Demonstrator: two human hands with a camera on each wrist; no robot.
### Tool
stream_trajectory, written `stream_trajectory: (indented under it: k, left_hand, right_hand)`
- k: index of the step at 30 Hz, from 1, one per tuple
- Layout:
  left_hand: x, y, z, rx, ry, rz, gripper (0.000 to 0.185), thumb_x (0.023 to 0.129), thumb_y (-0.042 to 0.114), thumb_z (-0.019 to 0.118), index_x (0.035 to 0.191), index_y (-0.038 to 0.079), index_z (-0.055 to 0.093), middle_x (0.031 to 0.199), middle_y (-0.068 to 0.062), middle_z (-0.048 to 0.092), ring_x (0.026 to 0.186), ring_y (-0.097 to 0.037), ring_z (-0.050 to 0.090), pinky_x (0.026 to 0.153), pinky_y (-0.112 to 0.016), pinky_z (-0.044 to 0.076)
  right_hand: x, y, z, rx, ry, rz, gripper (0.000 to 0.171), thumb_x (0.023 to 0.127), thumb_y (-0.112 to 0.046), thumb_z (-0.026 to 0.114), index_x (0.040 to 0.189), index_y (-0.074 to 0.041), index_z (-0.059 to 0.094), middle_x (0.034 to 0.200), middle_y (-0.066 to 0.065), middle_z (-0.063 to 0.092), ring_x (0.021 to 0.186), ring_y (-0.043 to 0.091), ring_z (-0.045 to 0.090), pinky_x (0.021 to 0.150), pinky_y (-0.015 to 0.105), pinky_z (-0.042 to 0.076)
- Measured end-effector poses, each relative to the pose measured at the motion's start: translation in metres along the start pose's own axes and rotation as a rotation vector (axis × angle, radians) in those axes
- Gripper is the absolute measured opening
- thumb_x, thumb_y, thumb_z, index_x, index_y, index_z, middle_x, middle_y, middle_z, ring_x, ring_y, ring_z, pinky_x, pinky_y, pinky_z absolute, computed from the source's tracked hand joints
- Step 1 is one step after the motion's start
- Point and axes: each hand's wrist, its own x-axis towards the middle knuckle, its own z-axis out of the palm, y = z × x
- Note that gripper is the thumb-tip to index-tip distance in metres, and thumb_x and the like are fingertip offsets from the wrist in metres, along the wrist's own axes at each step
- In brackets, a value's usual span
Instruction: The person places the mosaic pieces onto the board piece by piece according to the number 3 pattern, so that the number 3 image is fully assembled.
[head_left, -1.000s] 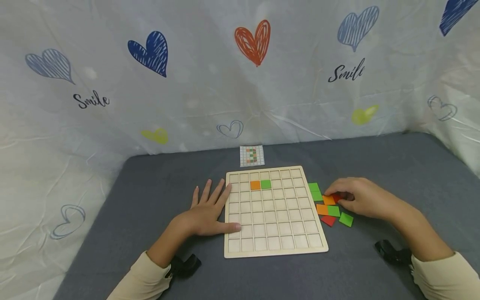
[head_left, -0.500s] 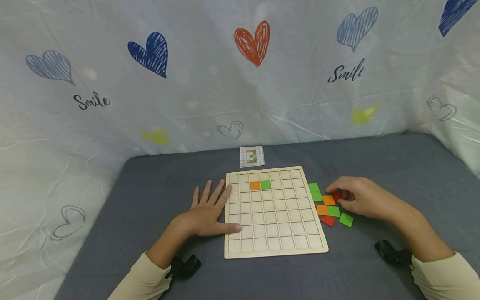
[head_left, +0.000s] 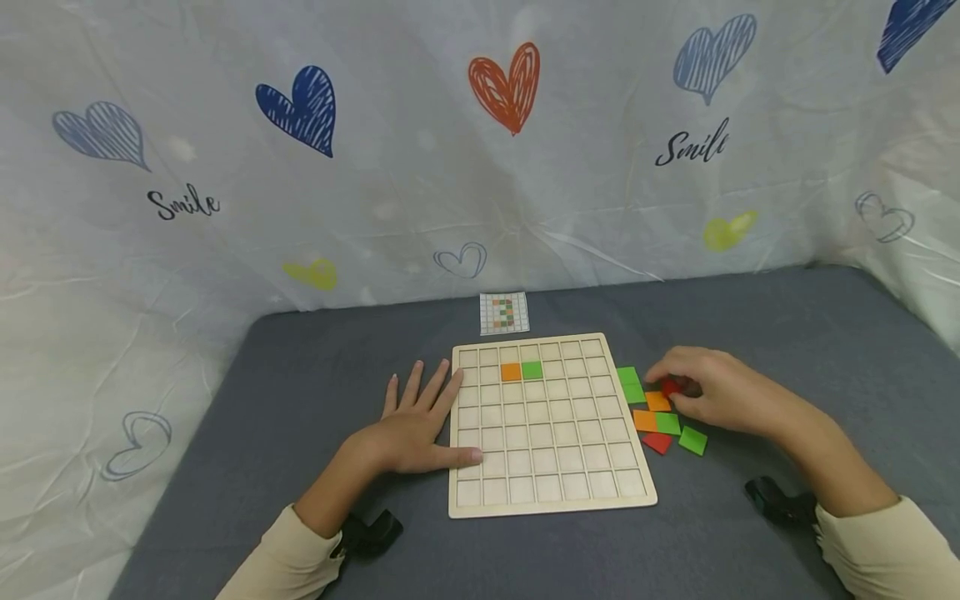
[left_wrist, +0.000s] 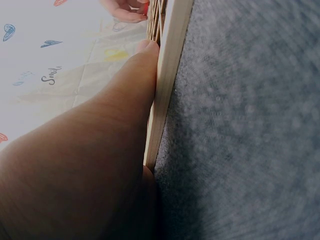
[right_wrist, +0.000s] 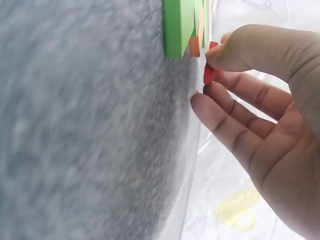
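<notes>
A wooden grid board (head_left: 551,500) lies on the grey table, with an orange tile (head_left: 511,372) and a green tile (head_left: 532,370) side by side in its second row. My left hand (head_left: 416,421) rests flat on the table, its fingers and thumb against the board's left edge (left_wrist: 167,75). To the right of the board, my right hand (head_left: 672,393) pinches a red tile (head_left: 669,386) between thumb and fingers; the right wrist view shows that red tile (right_wrist: 208,76) just off the cloth. Loose green, orange and red tiles (head_left: 657,421) lie below that hand.
A small pattern card (head_left: 504,312) lies behind the board. A white curtain with hearts (head_left: 510,83) closes off the back and sides. Grey table surface (head_left: 825,350) stretches right of the tiles and left of the board.
My right hand has closed on the red tile and shifted it slightly away from me. The left hand and board have stayed put.
</notes>
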Motion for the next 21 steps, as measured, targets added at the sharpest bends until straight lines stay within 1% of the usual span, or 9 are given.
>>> stream_trajectory:
  k: [4, 7, 14, 19, 21]
  left_hand:
    - [0.0, 0.0, 0.001, 0.001, -0.002, 0.0, 0.106, 0.068, 0.085, 0.032, 0.146, 0.025, -0.007, 0.15, -0.003, -0.01, 0.132, -0.034, -0.015, 0.097, -0.062, -0.006]
    - [0.0, 0.0, 0.001, 0.0, -0.003, -0.002, 0.106, 0.068, 0.085, 0.032, 0.146, 0.025, -0.007, 0.15, -0.003, -0.01, 0.132, -0.034, -0.015, 0.098, -0.061, -0.006]
    - [-0.001, 0.0, 0.0, -0.004, -0.004, -0.008, 0.106, 0.067, 0.085, 0.032, 0.145, 0.025, -0.008, 0.15, -0.003, -0.011, 0.132, -0.033, -0.015, 0.098, -0.06, -0.008]
    - [-0.001, 0.0, -0.001, -0.007, -0.006, -0.002, 0.106, 0.068, 0.085, 0.033, 0.146, 0.024, -0.007, 0.15, -0.004, -0.011, 0.132, -0.034, -0.015, 0.098, -0.061, -0.008]
    - [-0.001, 0.0, -0.001, -0.007, -0.006, -0.001, 0.106, 0.068, 0.085, 0.032, 0.146, 0.025, -0.007, 0.15, -0.004, -0.011, 0.132, -0.033, -0.016, 0.098, -0.061, -0.008]
  right_hand:
    - [0.007, -0.003, 0.0, -0.024, 0.002, -0.032, 0.031, 0.073, 0.002, 0.066, 0.097, -0.017, 0.066, 0.091, -0.01, 0.057, 0.075, 0.007, 0.047, 0.064, 0.026, 0.043]
    - [0.013, -0.006, 0.0, -0.02, 0.007, -0.056, 0.031, 0.073, 0.003, 0.064, 0.097, -0.015, 0.066, 0.09, -0.008, 0.057, 0.074, 0.007, 0.046, 0.063, 0.025, 0.042]
    - [0.028, -0.016, 0.001, 0.049, -0.023, -0.063, 0.034, 0.076, 0.005, 0.06, 0.105, -0.013, 0.065, 0.094, -0.008, 0.058, 0.077, 0.009, 0.046, 0.064, 0.025, 0.04]
    - [0.04, -0.023, 0.002, 0.052, -0.048, -0.08, 0.037, 0.075, 0.006, 0.062, 0.109, -0.009, 0.063, 0.095, -0.005, 0.058, 0.078, 0.011, 0.045, 0.066, 0.026, 0.04]
    - [0.045, -0.026, 0.003, 0.055, -0.063, -0.07, 0.037, 0.075, 0.006, 0.062, 0.109, -0.009, 0.063, 0.094, -0.004, 0.057, 0.078, 0.011, 0.045, 0.066, 0.027, 0.04]
